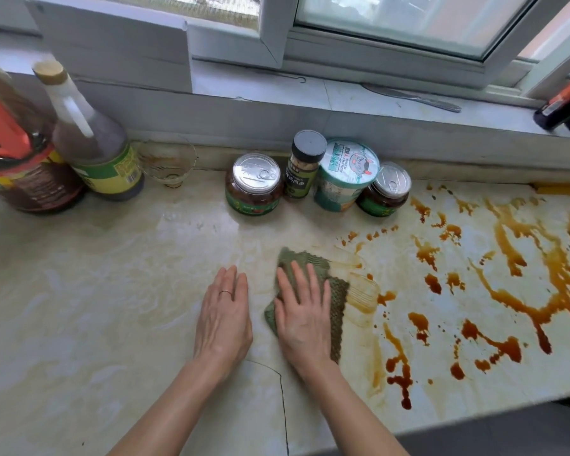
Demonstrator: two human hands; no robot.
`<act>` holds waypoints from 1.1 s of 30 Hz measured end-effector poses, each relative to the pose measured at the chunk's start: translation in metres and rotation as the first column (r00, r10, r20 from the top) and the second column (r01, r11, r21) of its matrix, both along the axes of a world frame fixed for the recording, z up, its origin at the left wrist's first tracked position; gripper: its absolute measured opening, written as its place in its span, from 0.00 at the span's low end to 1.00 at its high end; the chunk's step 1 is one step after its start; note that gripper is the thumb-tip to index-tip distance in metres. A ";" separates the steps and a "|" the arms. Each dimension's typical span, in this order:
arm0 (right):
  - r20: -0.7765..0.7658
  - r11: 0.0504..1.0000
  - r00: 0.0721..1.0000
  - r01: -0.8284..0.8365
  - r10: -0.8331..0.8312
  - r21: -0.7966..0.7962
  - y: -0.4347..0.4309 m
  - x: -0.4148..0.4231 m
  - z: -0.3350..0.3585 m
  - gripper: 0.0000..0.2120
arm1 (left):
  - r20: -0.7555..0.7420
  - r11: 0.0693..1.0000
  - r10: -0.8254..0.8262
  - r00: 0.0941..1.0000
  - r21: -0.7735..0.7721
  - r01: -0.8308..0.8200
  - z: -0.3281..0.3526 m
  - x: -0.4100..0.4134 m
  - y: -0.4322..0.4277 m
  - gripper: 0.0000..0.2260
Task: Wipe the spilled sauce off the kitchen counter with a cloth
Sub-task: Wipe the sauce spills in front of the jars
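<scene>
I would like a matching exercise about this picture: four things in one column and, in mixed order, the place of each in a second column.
Things
1. green cloth
2. left hand
3. spilled sauce
4. knife

Places
a. on the windowsill
b. flat on the bare counter
c. under the right hand
d. across the right part of the counter

Pairs: 1-c; 2-b; 3-d; 4-a

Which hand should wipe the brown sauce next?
Right. The right hand presses flat on the green cloth, beside the sauce to its right; the left hand rests bare on the counter.
</scene>
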State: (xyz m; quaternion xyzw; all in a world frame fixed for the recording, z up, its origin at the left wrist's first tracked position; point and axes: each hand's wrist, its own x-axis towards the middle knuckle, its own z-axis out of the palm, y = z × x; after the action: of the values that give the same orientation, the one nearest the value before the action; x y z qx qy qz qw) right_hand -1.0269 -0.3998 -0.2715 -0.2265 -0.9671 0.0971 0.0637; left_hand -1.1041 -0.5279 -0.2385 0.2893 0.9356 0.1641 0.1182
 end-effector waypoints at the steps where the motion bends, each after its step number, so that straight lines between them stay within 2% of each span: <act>1: -0.008 0.998 0.998 -0.059 0.059 0.005 0.000 -0.009 0.000 0.25 | 0.000 1.000 -0.005 1.000 -0.002 0.005 0.000 -0.001 0.001 0.29; 4: 0.006 0.997 0.998 -0.067 0.067 0.045 0.018 -0.031 0.000 0.25 | -0.024 1.000 -0.016 1.000 -0.016 0.016 0.002 -0.001 -0.001 0.30; 7: 0.037 0.985 0.984 0.171 -0.172 0.021 0.056 -0.037 0.000 0.29 | -0.040 1.000 -0.008 0.999 -0.024 0.007 0.001 -0.001 0.000 0.30; 9: 0.044 0.968 0.967 0.251 -0.251 0.003 0.059 -0.033 0.000 0.32 | -0.041 1.000 0.008 0.999 -0.021 -0.009 0.000 -0.001 0.001 0.29; 11: 0.048 0.984 0.983 0.176 -0.177 0.012 0.039 -0.031 0.002 0.31 | -0.052 1.000 0.018 0.998 -0.025 -0.019 0.000 0.000 0.002 0.27; 14: 0.030 0.999 0.998 -0.047 0.046 0.016 0.009 -0.046 0.000 0.29 | -0.056 0.999 0.019 0.998 -0.045 -0.022 0.000 -0.001 0.005 0.26; 16: 0.006 0.996 0.996 -0.089 0.089 0.007 0.018 -0.065 0.002 0.27 | -0.067 0.998 0.022 0.998 -0.051 -0.026 0.000 -0.002 0.005 0.26; 19: 0.037 0.999 0.998 0.045 -0.046 0.005 0.062 -0.077 0.002 0.28 | -0.075 0.998 0.018 0.997 -0.060 -0.022 0.004 -0.001 0.004 0.27; 22: -0.037 0.963 0.963 0.268 -0.268 0.001 0.095 -0.067 -0.002 0.27 | -0.055 0.995 0.031 0.998 -0.089 -0.035 0.008 0.000 0.003 0.31; 24: -0.084 0.946 0.943 0.322 -0.323 -0.025 0.081 -0.064 -0.003 0.26 | -0.077 0.996 0.030 0.997 -0.076 -0.036 0.006 0.000 0.004 0.29; 25: -0.093 0.958 0.953 0.287 -0.288 -0.028 0.068 -0.064 -0.002 0.26 | -0.088 0.997 0.031 0.996 -0.068 -0.037 0.005 0.000 0.005 0.27; 29: -0.070 0.999 0.997 -0.043 0.045 0.025 0.058 -0.058 0.000 0.25 | -0.065 0.997 0.033 0.997 -0.061 -0.037 0.004 0.001 0.006 0.28; 31: -0.078 0.999 0.996 0.036 -0.032 0.040 0.084 -0.052 -0.002 0.25 | -0.044 0.998 0.026 0.999 -0.059 -0.028 0.005 0.001 0.004 0.30; 33: -0.103 0.972 0.967 0.236 -0.234 0.010 0.106 -0.048 -0.003 0.25 | -0.025 0.998 0.032 0.999 -0.057 -0.033 0.005 0.000 0.003 0.31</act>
State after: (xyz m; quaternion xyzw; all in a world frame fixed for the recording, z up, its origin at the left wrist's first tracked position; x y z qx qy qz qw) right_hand -1.0746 -0.2942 -0.2740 -0.3336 -0.9299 0.0894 0.1263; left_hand -1.1037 -0.5253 -0.2331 0.2725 0.9458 0.1357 0.1127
